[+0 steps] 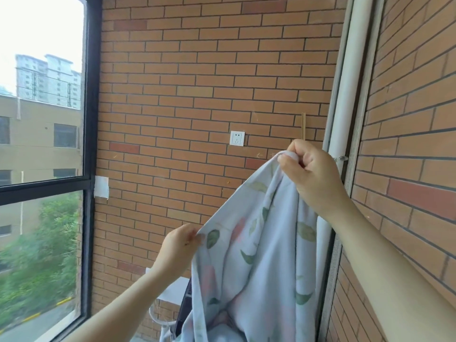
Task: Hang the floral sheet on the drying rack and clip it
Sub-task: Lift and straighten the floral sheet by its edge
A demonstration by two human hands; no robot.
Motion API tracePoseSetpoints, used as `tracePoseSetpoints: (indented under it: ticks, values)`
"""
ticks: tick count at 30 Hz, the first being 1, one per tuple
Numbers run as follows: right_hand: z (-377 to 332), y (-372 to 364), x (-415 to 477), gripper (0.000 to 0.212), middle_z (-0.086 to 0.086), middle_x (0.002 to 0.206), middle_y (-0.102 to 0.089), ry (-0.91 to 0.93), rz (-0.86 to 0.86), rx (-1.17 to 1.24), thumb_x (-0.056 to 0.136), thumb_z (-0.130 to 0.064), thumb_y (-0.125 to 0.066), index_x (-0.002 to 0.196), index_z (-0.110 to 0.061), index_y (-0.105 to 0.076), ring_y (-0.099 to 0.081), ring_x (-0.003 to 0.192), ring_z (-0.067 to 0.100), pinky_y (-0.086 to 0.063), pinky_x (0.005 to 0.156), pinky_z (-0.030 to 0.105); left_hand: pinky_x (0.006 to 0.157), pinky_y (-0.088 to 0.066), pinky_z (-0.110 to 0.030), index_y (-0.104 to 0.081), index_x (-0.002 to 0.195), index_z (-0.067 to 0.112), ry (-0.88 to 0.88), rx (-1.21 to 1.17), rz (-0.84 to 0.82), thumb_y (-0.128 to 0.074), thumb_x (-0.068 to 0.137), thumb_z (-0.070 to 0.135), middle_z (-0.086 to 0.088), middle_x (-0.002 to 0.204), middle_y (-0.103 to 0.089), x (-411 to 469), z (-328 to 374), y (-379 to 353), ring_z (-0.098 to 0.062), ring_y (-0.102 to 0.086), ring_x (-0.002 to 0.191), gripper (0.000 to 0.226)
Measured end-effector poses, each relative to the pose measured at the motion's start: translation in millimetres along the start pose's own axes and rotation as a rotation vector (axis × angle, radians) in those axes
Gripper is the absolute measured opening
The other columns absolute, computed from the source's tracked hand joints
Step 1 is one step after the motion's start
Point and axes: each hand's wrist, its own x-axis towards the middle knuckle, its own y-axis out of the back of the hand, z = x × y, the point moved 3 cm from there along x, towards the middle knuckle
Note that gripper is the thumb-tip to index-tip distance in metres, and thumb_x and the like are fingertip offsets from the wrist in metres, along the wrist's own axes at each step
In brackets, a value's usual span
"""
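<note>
The floral sheet (261, 255) is pale blue with green leaves and pink flowers. It hangs in folds in front of me, lifted off the lower right. My right hand (313, 174) grips a bunched corner of it high up, at the level of the wall socket. My left hand (179, 245) pinches the sheet's edge lower down and to the left, so the hem runs taut on a slant between my hands. No drying rack or clip shows plainly in this view.
A brick wall (209, 95) with a white socket (237, 138) faces me. A dark-framed window (86, 144) fills the left. A white pipe (350, 82) runs down the right corner beside another brick wall. Something white and a dark object (186, 307) sit low behind the sheet.
</note>
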Motion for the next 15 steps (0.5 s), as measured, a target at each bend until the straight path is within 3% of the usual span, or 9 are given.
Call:
tracePoseSetpoints:
  ticks: [3, 7, 9, 13, 15]
  values:
    - [17.7, 11.0, -0.3, 0.032, -0.004, 0.057, -0.029, -0.041, 0.025, -0.122, 0.091, -0.009, -0.054, 0.066, -0.001, -0.035, -0.027, 0.051, 0.008, -0.023, 0.048, 0.020, 0.053, -0.030, -0.029, -0.056, 0.065, 0.002, 0.006, -0.142, 0.148, -0.054, 0.093, 0.015, -0.011, 0.060, -0.055, 10.7, 7.3, 22.0, -0.023, -0.047, 0.059, 0.031]
    - [47.2, 23.4, 0.0, 0.035, -0.001, 0.054, -0.031, -0.132, 0.039, -0.259, 0.092, -0.021, -0.055, 0.068, -0.001, -0.038, -0.028, 0.049, 0.010, -0.025, 0.046, 0.021, 0.059, -0.036, -0.031, -0.059, 0.077, -0.008, -0.152, -0.286, 0.315, -0.053, 0.095, 0.014, -0.028, 0.077, -0.059, 30.5, 45.8, 69.6, -0.022, -0.049, 0.065, 0.030]
    - [52.0, 25.4, 1.7, 0.038, -0.001, 0.054, -0.030, -0.164, 0.039, -0.270, 0.093, -0.025, -0.055, 0.069, 0.000, -0.037, -0.027, 0.048, 0.010, -0.025, 0.045, 0.022, 0.060, -0.046, -0.036, -0.058, 0.078, -0.010, -0.268, -0.318, 0.368, -0.053, 0.094, 0.016, -0.031, 0.078, -0.060, 40.1, 72.2, 90.7, -0.025, -0.055, 0.066, 0.031]
    - [46.9, 25.2, 9.6, 0.042, -0.004, 0.054, -0.030, -0.176, 0.080, -0.244, 0.093, -0.031, -0.054, 0.065, -0.008, -0.033, -0.027, 0.048, 0.010, -0.021, 0.045, 0.023, 0.070, -0.055, -0.047, -0.064, 0.082, -0.003, -0.425, -0.388, 0.430, -0.053, 0.092, 0.019, -0.024, 0.076, -0.067, 46.7, 119.5, 130.3, -0.032, -0.066, 0.071, 0.026]
    - [39.4, 22.4, 17.6, 0.042, -0.005, 0.053, -0.030, -0.160, 0.121, -0.226, 0.093, -0.032, -0.054, 0.064, -0.010, -0.031, -0.027, 0.049, 0.010, -0.020, 0.045, 0.023, 0.069, -0.055, -0.038, -0.065, 0.079, 0.003, -0.458, -0.413, 0.446, -0.054, 0.093, 0.015, -0.006, 0.068, -0.071, 48.0, 133.5, 146.1, -0.019, -0.067, 0.069, 0.022]
